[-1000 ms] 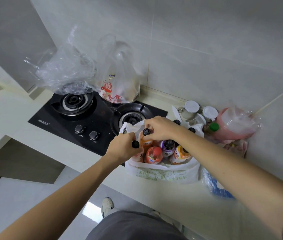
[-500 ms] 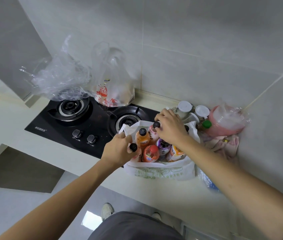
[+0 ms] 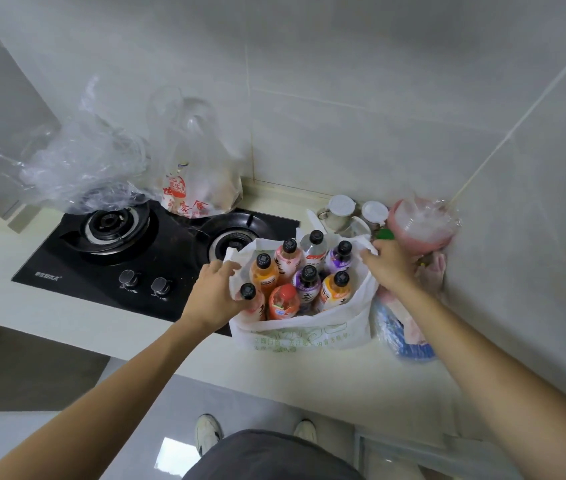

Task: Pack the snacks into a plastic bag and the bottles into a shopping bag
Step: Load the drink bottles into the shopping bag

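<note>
Head view: bottles point(image 3: 304, 275) stand upright in the white shopping bag point(image 3: 309, 329) on the counter beside the stove point(image 3: 157, 258). Left hand point(image 3: 214, 296) pinches the bag's left rim; right hand point(image 3: 390, 266) grips the right handle. Packing bottles looks finished; next, gather handles. Snack bag point(image 3: 198, 188) contents are unclear; fingertips hidden.

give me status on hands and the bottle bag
Left hand grips bag edge, left side. Right hand grips right handle. Bottles upright inside. Nothing in the way.
</note>
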A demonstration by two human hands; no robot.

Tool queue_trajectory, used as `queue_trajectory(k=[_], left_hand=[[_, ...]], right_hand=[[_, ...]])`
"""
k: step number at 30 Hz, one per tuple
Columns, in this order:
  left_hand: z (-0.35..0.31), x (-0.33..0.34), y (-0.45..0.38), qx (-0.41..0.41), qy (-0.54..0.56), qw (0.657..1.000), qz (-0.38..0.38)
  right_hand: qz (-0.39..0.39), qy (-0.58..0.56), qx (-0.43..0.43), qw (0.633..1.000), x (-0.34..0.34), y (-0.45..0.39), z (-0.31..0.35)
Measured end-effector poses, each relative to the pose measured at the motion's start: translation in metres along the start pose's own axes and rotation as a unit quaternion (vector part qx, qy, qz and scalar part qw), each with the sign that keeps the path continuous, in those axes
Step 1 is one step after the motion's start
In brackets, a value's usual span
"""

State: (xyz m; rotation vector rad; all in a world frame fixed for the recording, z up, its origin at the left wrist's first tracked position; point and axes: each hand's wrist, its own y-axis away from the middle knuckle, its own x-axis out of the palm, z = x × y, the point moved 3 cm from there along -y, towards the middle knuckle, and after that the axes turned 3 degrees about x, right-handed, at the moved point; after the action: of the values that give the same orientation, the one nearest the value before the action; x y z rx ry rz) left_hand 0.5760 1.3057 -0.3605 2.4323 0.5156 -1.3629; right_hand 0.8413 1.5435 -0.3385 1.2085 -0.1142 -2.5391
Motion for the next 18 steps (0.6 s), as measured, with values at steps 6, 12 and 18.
queue_trajectory(k=[6, 12, 18], left_hand=[[-0.028, -0.015, -0.01, 0.037, 0.143, 0.989, -0.015], [-0.071, -0.054, -0.034, 0.058, 0.235, 0.965, -0.099], [-0.109, -0.093, -0.057, 0.083, 0.316, 0.937, -0.127]], right_hand=[[0.044, -0.291, 0.088, 0.952, -0.006, 0.016, 0.015], [0.012, -0.391, 0.051, 0.919, -0.023, 0.015, 0.046], [-0.023, -0.407, -0.006, 0.913, -0.044, 0.016, 0.078]])
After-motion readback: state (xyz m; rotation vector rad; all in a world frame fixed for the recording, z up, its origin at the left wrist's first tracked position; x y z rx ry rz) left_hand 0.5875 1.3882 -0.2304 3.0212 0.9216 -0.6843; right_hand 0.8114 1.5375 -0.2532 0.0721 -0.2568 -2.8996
